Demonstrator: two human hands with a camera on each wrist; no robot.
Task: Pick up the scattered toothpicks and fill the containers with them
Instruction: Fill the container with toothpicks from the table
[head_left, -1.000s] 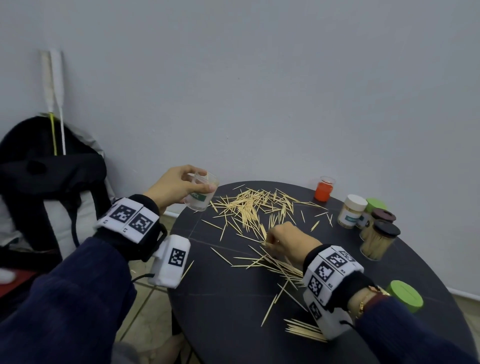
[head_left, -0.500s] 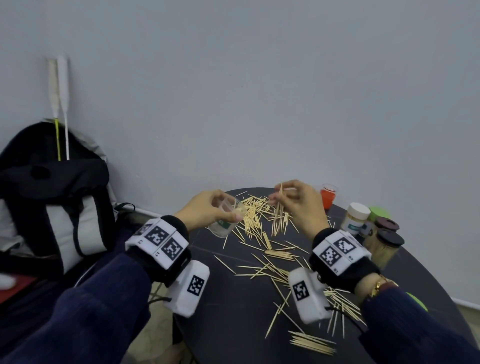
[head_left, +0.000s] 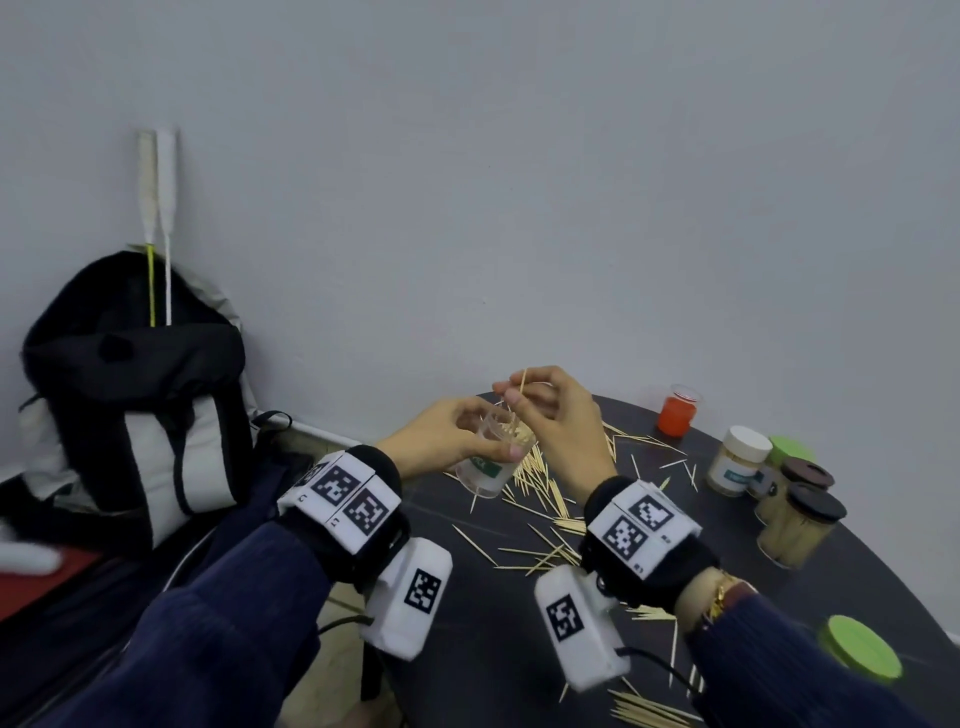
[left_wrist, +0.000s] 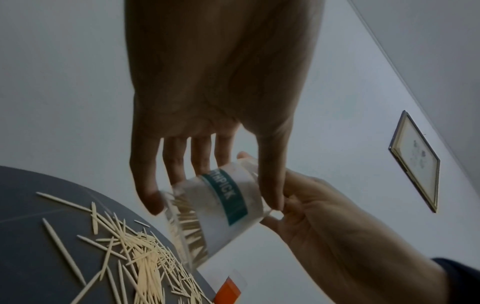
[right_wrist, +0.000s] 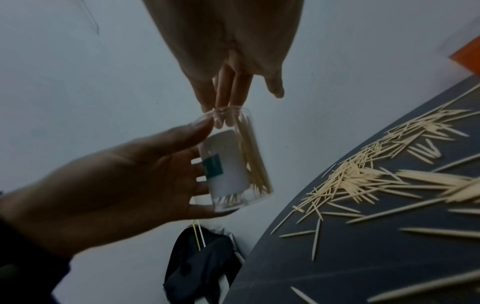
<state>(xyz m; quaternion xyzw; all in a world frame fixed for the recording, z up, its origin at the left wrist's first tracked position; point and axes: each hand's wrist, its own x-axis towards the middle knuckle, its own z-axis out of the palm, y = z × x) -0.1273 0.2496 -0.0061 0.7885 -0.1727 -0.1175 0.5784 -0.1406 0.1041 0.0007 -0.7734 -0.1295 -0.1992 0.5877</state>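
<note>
A: Toothpicks (head_left: 540, 491) lie scattered across the dark round table (head_left: 493, 649), thickest just beyond your wrists.

B: And my hands?

A: Your left hand (head_left: 441, 439) grips a clear container (head_left: 493, 457), tilted, above the table's far left edge. Your right hand (head_left: 558, 415) pinches what looks like a single toothpick (head_left: 521, 387) over its mouth.

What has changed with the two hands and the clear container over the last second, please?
The right hand lifted off the table with a pinch of toothpicks and carried them up to the mouth of the clear container. The left hand, gripping that container throughout, brought it in over the table edge to meet them. The scattered toothpicks and the lidded jars stayed put.
</note>
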